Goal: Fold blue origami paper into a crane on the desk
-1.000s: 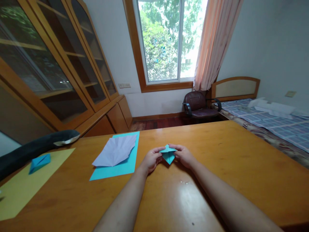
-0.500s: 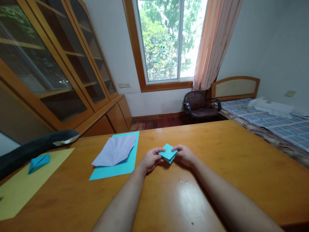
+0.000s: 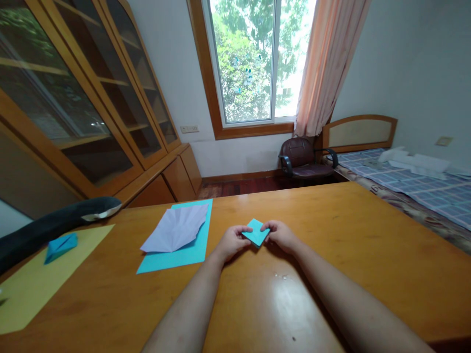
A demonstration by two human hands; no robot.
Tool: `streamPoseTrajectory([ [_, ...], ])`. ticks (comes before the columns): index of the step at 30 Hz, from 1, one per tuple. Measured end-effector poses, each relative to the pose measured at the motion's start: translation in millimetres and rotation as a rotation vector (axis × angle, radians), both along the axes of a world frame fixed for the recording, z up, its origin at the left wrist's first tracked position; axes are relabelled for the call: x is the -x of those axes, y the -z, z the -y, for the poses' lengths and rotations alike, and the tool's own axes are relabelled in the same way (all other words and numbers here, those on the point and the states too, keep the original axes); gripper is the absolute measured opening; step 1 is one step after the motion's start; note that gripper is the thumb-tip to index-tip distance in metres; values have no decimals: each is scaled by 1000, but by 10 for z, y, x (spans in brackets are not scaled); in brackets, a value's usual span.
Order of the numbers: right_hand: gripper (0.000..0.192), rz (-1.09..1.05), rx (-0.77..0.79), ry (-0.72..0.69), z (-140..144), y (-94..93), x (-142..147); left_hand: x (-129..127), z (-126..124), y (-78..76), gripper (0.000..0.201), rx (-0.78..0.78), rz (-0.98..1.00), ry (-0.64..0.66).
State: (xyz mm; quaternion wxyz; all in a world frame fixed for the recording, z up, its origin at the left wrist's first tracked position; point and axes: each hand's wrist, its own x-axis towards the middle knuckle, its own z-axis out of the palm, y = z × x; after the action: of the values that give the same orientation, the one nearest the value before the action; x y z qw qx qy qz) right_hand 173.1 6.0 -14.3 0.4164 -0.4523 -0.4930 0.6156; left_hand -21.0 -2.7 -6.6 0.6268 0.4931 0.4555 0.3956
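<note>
A small folded square of turquoise paper point(image 3: 256, 233) is held between both hands, turned so one corner points toward me. My left hand point(image 3: 232, 242) pinches its left corner, the thumb on top and the other fingers beneath. At the right corner, my right hand point(image 3: 281, 236) grips it the same way. The layers lie nearly flat together, just above the tabletop. Left of my hands, a creased pale lilac sheet point(image 3: 176, 229) rests on a larger turquoise sheet point(image 3: 176, 264).
On the wooden table point(image 3: 353, 245), a yellow sheet point(image 3: 40, 289) at far left carries a blue folded paper piece point(image 3: 61, 247). A dark, long stuffed-looking object point(image 3: 47, 220) lies behind it. Beyond the table stand a brown armchair point(image 3: 298, 154) and a bed point(image 3: 415, 181).
The lower layers of the folded paper, which gaped apart at the near corner, have closed together. Both hands keep their grip and have barely shifted.
</note>
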Motion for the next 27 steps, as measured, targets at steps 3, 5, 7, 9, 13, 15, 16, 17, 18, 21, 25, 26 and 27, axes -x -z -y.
streamPoseTrajectory([
  [3,22,-73,29,-21,-11,13,-10,20,-22,25,51,-19,15,5],
  [5,16,25,-53,4,-28,35,-3,20,-40,43,43,-43,-6,4],
  [7,12,233,-204,51,-49,66,17,1,-52,51,30,-100,-94,5],
  [9,10,475,-366,99,-61,92,45,-35,-50,44,23,-217,-271,-11],
  [13,14,834,-599,116,-28,82,115,-117,-11,9,17,-545,-713,-93],
  [15,14,933,-666,85,12,49,148,-143,11,2,17,-641,-873,-102],
  [16,13,973,-688,67,34,32,161,-150,19,4,16,-664,-931,-94],
  [17,13,1008,-705,53,53,16,172,-155,24,11,15,-678,-973,-85],
  [18,15,1034,-719,38,70,4,181,-157,27,22,13,-688,-999,-72],
  [21,30,1060,-747,-35,98,-9,197,-155,25,76,18,-699,-980,-17],
  [25,48,1088,-694,-139,91,14,205,-151,14,160,47,-597,-915,77],
  [26,50,1102,-669,-155,86,21,205,-151,13,175,50,-573,-913,96],
  [27,52,1116,-648,-172,83,27,205,-150,13,187,52,-559,-916,111],
])
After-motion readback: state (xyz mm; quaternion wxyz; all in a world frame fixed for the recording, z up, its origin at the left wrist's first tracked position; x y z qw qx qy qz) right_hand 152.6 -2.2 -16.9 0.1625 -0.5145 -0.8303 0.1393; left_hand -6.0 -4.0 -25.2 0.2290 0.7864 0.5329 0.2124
